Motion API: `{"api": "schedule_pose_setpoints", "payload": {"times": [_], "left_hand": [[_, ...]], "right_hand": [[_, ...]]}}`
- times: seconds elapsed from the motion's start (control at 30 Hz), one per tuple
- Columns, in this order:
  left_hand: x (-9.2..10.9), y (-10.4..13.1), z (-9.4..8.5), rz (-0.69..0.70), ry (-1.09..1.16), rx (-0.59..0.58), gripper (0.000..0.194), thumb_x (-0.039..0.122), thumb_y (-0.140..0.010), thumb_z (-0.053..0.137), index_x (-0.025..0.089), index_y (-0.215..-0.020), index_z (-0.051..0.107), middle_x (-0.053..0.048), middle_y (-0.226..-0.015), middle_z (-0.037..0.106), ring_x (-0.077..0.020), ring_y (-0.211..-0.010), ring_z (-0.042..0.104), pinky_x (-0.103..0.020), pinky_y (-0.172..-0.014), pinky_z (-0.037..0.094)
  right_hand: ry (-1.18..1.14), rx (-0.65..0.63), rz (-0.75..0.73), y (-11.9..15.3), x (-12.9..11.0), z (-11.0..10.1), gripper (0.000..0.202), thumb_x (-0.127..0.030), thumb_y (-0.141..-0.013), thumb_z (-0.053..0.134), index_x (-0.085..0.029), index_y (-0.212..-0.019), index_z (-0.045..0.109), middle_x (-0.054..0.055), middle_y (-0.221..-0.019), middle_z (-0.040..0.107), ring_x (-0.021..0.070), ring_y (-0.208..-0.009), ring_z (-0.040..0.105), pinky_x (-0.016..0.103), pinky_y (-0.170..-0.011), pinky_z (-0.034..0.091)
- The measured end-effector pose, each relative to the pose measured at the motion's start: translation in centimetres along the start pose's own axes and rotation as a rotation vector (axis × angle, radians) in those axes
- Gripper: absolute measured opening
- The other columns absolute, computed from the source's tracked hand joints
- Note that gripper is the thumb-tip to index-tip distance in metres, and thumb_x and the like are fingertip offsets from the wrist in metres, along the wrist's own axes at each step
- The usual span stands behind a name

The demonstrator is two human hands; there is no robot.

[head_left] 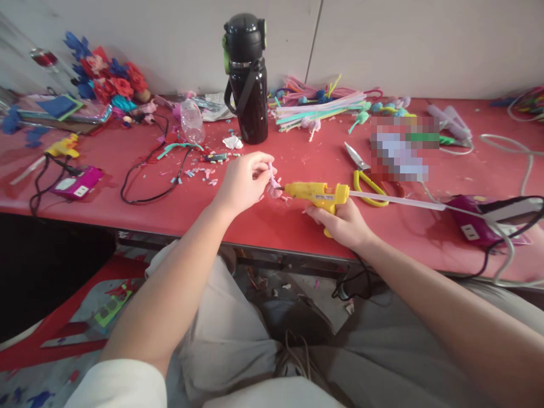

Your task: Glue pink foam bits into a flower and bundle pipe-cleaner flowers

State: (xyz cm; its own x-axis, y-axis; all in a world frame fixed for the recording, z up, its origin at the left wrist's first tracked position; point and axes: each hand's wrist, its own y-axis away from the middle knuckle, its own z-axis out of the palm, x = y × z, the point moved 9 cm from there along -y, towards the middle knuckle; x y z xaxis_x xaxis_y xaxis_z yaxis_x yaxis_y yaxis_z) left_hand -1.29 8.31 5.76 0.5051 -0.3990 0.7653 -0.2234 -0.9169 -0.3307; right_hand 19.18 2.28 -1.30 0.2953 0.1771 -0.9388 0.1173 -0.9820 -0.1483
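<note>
Between its fingertips, my left hand (246, 180) pinches a small pink fuzzy piece (274, 187) above the red table (204, 218). My right hand (342, 221) is wrapped round the handle of a yellow glue gun (317, 193), which points left. The gun's nozzle is at the pink piece; whether they touch is too small to tell. A long pale glue stick (399, 200) extends from the gun's rear. Just behind the gun lie scissors (369, 187) with yellow handles, their blades pointing away from me.
A black bottle (250, 85) stands at the back, beside pastel pipe cleaners (318, 113). Artificial flowers (114, 76), a clear plastic bottle (192, 122) and another yellow glue gun (63, 147) are on the left. Purple power boxes (80, 182) with cords sit at both sides.
</note>
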Motion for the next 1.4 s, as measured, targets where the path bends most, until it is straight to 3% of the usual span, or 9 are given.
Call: {"api": "schedule_pose_setpoints", "payload": {"times": [0.27,0.5,0.63,0.83,0.9,1.0,1.13,1.23,1.4], "left_hand": [[0.2,-0.4,-2.1,0.001,-0.011,0.055,0.02,0.005,-0.091,0.064,0.015,-0.107,0.071,-0.008,-0.101,0.08,-0.0179,-0.097,0.079,-0.029,-0.093,0.064],[-0.2,-0.6,-4.3,-0.005,0.014,0.114,0.018,0.009,-0.09,0.066,0.016,-0.106,0.07,-0.007,-0.097,0.081,-0.0176,-0.095,0.079,-0.029,-0.092,0.065],[-0.7,-0.7,-5.1,-0.009,0.011,0.142,0.02,0.007,-0.088,0.067,0.015,-0.106,0.071,-0.007,-0.096,0.081,-0.0175,-0.093,0.079,-0.029,-0.091,0.065],[-0.9,-0.6,-6.3,-0.019,0.009,0.172,0.018,0.01,-0.089,0.068,0.016,-0.106,0.071,-0.009,-0.095,0.081,-0.0191,-0.092,0.08,-0.031,-0.09,0.066],[-0.8,-0.5,-6.6,-0.028,0.022,0.173,0.017,0.012,-0.089,0.069,0.016,-0.106,0.072,-0.009,-0.095,0.081,-0.0199,-0.092,0.079,-0.032,-0.09,0.066],[-0.4,-0.3,-6.7,-0.042,0.074,0.135,0.018,0.018,-0.09,0.072,0.017,-0.108,0.072,-0.01,-0.097,0.081,-0.0213,-0.092,0.079,-0.035,-0.088,0.067],[0.1,-0.1,-6.5,-0.046,0.117,0.081,0.021,0.018,-0.087,0.074,0.016,-0.108,0.075,-0.011,-0.099,0.082,-0.0222,-0.092,0.079,-0.036,-0.087,0.067],[0.1,0.0,-6.8,-0.061,0.113,0.084,0.022,0.017,-0.085,0.074,0.016,-0.107,0.076,-0.01,-0.098,0.082,-0.0218,-0.09,0.08,-0.035,-0.086,0.068],[-0.1,0.2,-7.6,-0.057,0.095,0.102,0.022,0.02,-0.086,0.076,0.016,-0.108,0.076,-0.011,-0.097,0.083,-0.0234,-0.091,0.08,-0.036,-0.084,0.068]], "right_hand": [[0.049,-0.022,0.011,-0.1,-1.5,-0.4,0.031,-0.048,-0.089,0.068,-0.019,-0.098,0.073,0.0,-0.068,0.059,0.0163,-0.062,0.053,0.032,-0.06,0.045],[0.491,0.15,0.002,-3.4,0.0,-6.0,0.033,-0.049,-0.08,0.075,-0.024,-0.071,0.055,-0.003,-0.058,0.049,0.0151,-0.053,0.046,0.032,-0.053,0.031],[0.624,0.197,0.057,-4.9,1.1,-7.1,0.044,-0.057,-0.079,0.077,-0.027,-0.068,0.047,-0.001,-0.059,0.049,0.0166,-0.053,0.044,0.033,-0.054,0.029],[0.798,0.27,0.185,-2.7,-0.7,-9.2,0.051,-0.058,-0.067,0.09,-0.027,-0.071,0.05,0.003,-0.069,0.058,0.0207,-0.062,0.05,0.035,-0.06,0.033],[0.82,0.274,0.188,-1.3,-1.6,-9.8,0.045,-0.054,-0.073,0.087,-0.027,-0.068,0.051,0.003,-0.067,0.059,0.0199,-0.059,0.049,0.036,-0.059,0.034],[0.646,0.132,0.03,-0.6,-2.8,-7.8,0.035,-0.05,-0.087,0.074,-0.025,-0.068,0.058,0.004,-0.068,0.064,0.019,-0.059,0.053,0.036,-0.06,0.04],[0.453,-0.148,-0.122,-2.3,-3.3,-1.7,0.017,-0.039,-0.092,0.066,-0.023,-0.089,0.072,0.006,-0.081,0.074,0.0205,-0.07,0.064,0.036,-0.069,0.049],[0.443,-0.195,-0.138,-5.4,-3.3,1.9,0.008,-0.023,-0.089,0.067,-0.022,-0.093,0.074,0.006,-0.085,0.075,0.0208,-0.074,0.065,0.035,-0.073,0.049],[0.43,-0.206,-0.185,-8.8,-3.7,6.0,0.007,-0.015,-0.085,0.072,-0.021,-0.084,0.076,0.004,-0.081,0.072,0.0188,-0.073,0.062,0.032,-0.071,0.046]]}}
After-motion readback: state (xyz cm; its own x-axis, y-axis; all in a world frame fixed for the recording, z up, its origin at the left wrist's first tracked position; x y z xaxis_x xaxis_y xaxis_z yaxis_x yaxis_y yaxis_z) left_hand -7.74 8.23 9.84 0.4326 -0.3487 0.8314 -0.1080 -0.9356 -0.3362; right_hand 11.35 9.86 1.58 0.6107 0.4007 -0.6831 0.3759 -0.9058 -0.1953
